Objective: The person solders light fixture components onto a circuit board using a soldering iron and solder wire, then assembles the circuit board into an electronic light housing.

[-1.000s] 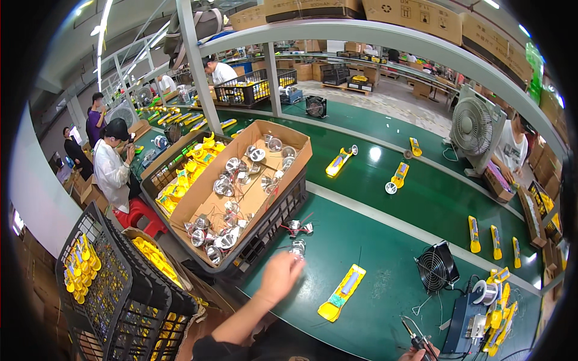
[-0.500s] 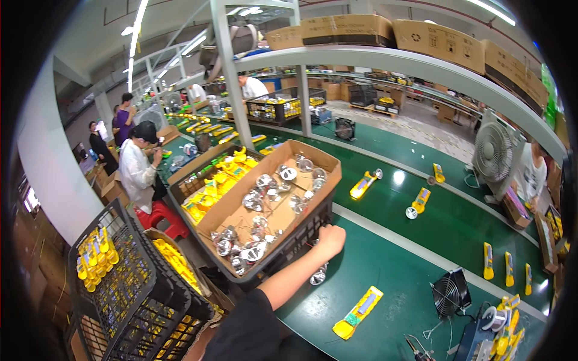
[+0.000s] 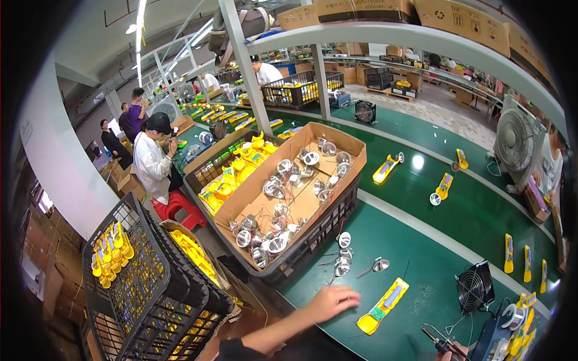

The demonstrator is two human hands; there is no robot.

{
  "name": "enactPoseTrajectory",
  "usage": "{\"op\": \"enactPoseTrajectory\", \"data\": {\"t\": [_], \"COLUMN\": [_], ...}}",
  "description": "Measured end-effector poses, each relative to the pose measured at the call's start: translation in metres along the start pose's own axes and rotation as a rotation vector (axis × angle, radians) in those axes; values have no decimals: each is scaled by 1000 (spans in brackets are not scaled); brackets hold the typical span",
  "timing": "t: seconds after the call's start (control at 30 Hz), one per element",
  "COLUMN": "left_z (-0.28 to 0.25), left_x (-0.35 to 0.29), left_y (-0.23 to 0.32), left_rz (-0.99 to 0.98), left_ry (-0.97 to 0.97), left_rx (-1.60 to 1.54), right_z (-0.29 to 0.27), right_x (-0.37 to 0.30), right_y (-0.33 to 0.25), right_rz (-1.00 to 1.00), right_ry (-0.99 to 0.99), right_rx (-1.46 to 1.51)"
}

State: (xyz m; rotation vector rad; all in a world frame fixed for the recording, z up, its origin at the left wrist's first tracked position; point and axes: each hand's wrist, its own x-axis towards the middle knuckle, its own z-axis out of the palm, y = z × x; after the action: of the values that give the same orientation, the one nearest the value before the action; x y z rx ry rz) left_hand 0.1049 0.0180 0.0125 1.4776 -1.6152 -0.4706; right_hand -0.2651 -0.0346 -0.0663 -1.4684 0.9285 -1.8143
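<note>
Half a second earlier the left hand (image 3: 335, 302) had been up at the crate's edge; now it lay lower, palm down on the green counter (image 3: 421, 240), fingers (image 3: 351, 296) loosely spread and pinching nothing. At 3 o'clock of those fingers, just beside them, lay the yellow housing (image 3: 382, 305), flat, with a grey strip showing in its open face. It looked like light, stiff moulded plastic, best taken by its long edges and kept clear of the exposed strip. At 12 o'clock sat several loose silver reflector cups (image 3: 343, 256) trailing thin wires, light and easily dented, likely to snag. The right hand (image 3: 448, 350) showed only at the lower rim, at 4 o'clock, apparently around a dark tool; its grip could not be told. Farther out at 11 o'clock stood the cardboard box of reflectors (image 3: 289, 198) on a black crate (image 3: 313, 240). A small black fan (image 3: 475, 289) stood at 3 o'clock. Beyond ran a long factory belt with seated workers.
</note>
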Motion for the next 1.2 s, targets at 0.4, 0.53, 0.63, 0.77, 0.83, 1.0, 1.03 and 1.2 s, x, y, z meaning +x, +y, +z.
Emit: {"op": "enactPoseTrajectory", "data": {"t": [0.4, 0.53, 0.63, 0.77, 0.83, 1.0, 1.03, 1.2], "left_z": [60, 61, 72, 77, 79, 79, 80, 81], "left_x": [-35, -35, -36, -29, -27, -27, -27, -27], "left_y": [15, 24, 29, 31, 30, 27, 27, 26], "left_rz": [-257, -292, -312, -274, -276, -241, -247, -269], "left_ry": [372, 389, 450, 449, 440, 418, 438, 424], "left_rx": [10, -71, -67, 61, 78, 131, 120, 81], "right_z": [113, 113, 111, 108, 109, 114, 113, 112], "right_x": [58, 46, 42, 38, 34, 30, 29, 34], "right_y": [-51, -49, -53, -48, -47, -42, -41, -42], "right_rz": [-141, -130, -43, -214, -235, -248, -240, -162], "right_ry": [-556, -508, -522, -710, -719, -719, -724, -811], "right_rx": [-105, -135, -135, -171, -173, -157, -158, -238]}}
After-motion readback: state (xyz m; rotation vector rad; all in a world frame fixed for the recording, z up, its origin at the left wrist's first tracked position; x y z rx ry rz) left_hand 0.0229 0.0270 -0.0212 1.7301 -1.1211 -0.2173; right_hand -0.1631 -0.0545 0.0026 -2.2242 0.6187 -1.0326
